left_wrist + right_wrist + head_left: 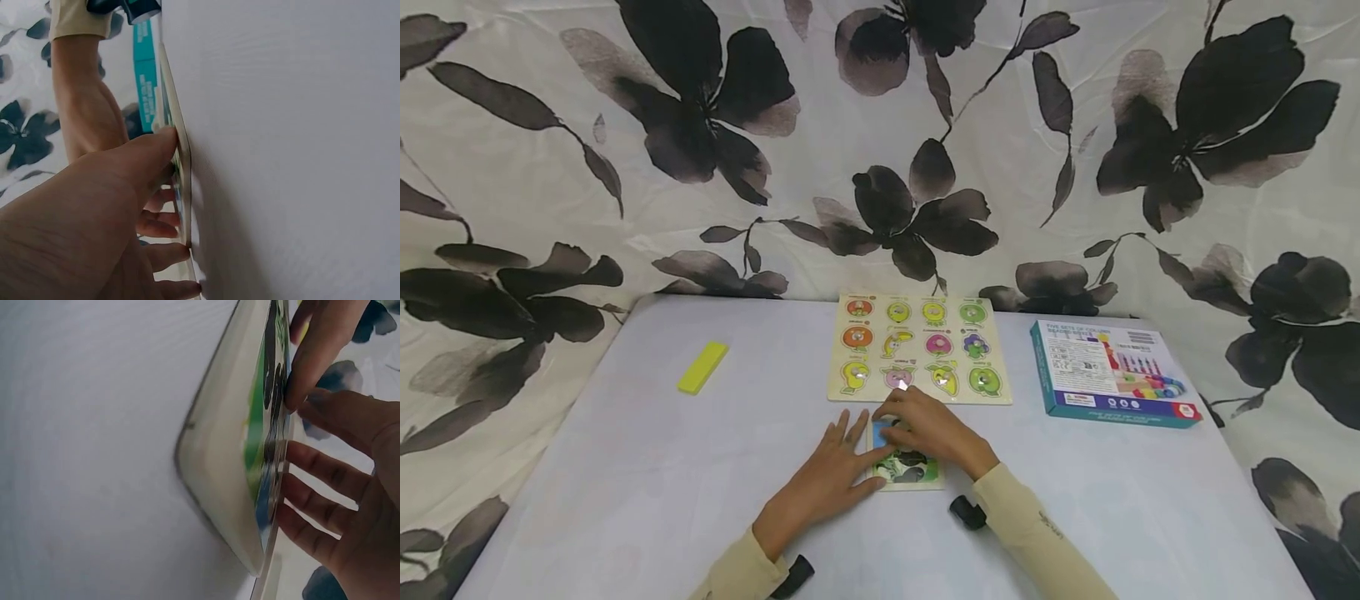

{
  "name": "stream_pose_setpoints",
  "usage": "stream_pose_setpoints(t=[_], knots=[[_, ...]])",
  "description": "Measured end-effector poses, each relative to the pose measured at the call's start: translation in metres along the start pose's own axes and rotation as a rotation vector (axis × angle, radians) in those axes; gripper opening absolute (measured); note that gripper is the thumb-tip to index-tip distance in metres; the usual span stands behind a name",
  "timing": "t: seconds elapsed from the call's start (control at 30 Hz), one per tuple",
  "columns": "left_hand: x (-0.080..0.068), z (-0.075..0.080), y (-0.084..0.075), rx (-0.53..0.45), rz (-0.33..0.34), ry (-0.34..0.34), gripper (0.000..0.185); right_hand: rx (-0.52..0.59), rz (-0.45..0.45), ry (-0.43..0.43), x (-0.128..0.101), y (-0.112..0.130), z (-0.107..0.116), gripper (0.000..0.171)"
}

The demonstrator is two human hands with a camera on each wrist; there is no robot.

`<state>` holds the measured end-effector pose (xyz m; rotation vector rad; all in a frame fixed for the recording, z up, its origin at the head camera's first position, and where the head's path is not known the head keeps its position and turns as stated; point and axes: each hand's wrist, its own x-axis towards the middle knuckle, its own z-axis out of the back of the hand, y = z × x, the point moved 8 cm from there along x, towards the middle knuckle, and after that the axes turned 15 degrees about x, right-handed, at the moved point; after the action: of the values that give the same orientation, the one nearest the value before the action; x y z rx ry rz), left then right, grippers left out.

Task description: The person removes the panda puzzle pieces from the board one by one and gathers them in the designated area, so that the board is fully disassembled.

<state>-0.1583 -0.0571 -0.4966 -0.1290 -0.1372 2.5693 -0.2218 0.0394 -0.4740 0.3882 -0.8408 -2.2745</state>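
Both hands are down on a small picture puzzle board (908,471) near the front middle of the white table (625,467). From my feed, the left hand (831,479) lies flat with fingers spread, thumb on the board's left edge. The right hand (934,433) rests on top of the board, fingers loosely bent over it; I can't tell whether it's pinching a piece. The board shows green, blue and black artwork.

Just behind sits a fruit peg puzzle (919,347); its tiny captions are too blurry to read. To the right is a teal box (1108,375), its top line reading something like "FIVE SETS OF COLUMN", not sharp. A yellow block (703,367) lies off left.
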Motion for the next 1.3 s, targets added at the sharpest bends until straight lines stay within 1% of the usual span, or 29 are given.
stream_pose_setpoints(t=[0.13,0.33,0.47,0.7,0.8,0.97,1.17,1.3], knots=[[0.0004,-0.0010,-0.0009,0.001,-0.004,0.006,0.048,-0.020,-0.006,-0.004,0.0023,-0.0020,-0.0013,0.025],[0.0012,-0.0012,-0.0004,-0.013,0.002,0.014,0.048,0.003,-0.002,-0.013,0.0038,-0.0043,-0.0002,0.021],[0.0030,-0.0010,-0.0017,-0.033,0.003,0.016,0.050,0.026,0.014,-0.024,0.0032,-0.0057,0.0008,0.025],[0.0051,-0.0037,-0.0060,-0.012,-0.009,0.013,0.052,0.049,0.026,-0.037,0.0034,-0.0074,-0.0002,0.033],[0.0055,-0.0045,-0.0061,-0.012,0.000,0.017,0.052,0.053,0.021,-0.045,0.0039,-0.0082,-0.0005,0.034],[0.0053,-0.0038,-0.0054,0.007,0.014,-0.005,0.054,0.072,0.027,-0.063,0.0044,-0.0094,-0.0006,0.034],[0.0049,-0.0031,-0.0054,0.029,0.022,-0.021,0.054,0.115,0.047,-0.079,0.0033,-0.0101,-0.0012,0.032],[0.0043,-0.0020,-0.0056,0.027,0.022,-0.022,0.054,0.206,0.038,-0.084,0.0017,-0.0102,-0.0001,0.030]])
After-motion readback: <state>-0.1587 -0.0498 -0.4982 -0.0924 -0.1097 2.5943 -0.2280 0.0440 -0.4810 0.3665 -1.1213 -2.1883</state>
